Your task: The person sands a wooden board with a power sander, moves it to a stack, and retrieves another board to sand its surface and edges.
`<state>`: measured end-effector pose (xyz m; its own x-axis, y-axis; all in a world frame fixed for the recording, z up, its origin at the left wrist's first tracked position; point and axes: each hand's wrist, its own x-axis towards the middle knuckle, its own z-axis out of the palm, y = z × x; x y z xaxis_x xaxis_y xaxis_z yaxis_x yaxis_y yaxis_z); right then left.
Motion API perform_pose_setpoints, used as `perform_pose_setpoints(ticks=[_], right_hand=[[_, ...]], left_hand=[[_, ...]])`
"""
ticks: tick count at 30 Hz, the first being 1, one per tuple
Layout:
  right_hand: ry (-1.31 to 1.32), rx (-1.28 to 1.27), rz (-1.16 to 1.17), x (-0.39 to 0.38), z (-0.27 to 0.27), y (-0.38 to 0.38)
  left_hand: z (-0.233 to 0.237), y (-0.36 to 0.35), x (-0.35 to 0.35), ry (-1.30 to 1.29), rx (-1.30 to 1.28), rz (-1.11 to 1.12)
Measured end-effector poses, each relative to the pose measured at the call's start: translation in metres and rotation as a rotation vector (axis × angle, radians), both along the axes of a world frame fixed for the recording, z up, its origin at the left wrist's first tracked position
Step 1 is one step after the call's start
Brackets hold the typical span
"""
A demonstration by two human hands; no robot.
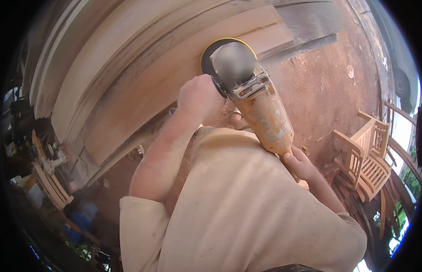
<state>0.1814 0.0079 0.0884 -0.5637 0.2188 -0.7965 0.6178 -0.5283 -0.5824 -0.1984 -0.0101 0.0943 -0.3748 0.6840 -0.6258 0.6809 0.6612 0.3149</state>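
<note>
A dusty yellow angle grinder (261, 109) with a black sanding disc (208, 56) is pressed against a large pale wooden panel (143, 77). My left hand (199, 95) is closed around the side handle near the disc. My right hand (299, 163) grips the rear end of the grinder's body. The disc sits on the sanded, lighter strip of the wood, near its right part. My cream shirt fills the lower middle of the view.
Stacked curved wooden boards (79, 59) lie to the left. A slatted wooden chair (367, 154) stands at the right on a reddish dusty floor (324, 86). More wooden furniture parts (50, 181) sit at the lower left.
</note>
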Motion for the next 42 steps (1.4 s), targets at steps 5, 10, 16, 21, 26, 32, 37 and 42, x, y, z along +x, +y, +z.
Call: perform_pose_setpoints(ticks=[5, 10, 16, 21, 26, 32, 37, 42], right_hand=[[0.050, 0.107, 0.029, 0.000, 0.000, 0.008], [0.042, 0.101, 0.106, -0.008, 0.004, 0.027], [-0.049, 0.145, 0.318, -0.019, 0.018, 0.058], [0.032, 0.008, 0.262, -0.005, 0.006, 0.086], [0.099, 0.012, 0.408, 0.002, 0.016, 0.118], [0.198, 0.038, 0.505, -0.021, 0.025, 0.116], [0.217, 0.076, 0.589, -0.032, 0.043, 0.127], [0.200, 0.146, 0.717, -0.039, 0.038, 0.137]], left_hand=[[-0.003, -0.023, 0.004, -0.059, 0.015, 0.104], [-0.005, -0.047, 0.008, -0.053, 0.102, 0.212], [-0.008, -0.065, 0.023, -0.047, 0.124, 0.372], [0.002, -0.079, 0.048, -0.012, 0.170, 0.522], [0.022, -0.084, 0.071, 0.007, 0.161, 0.628], [0.045, -0.119, 0.074, 0.115, 0.175, 0.739], [0.059, -0.127, 0.082, 0.142, 0.126, 0.772], [0.069, -0.118, 0.093, 0.134, 0.032, 0.861]])
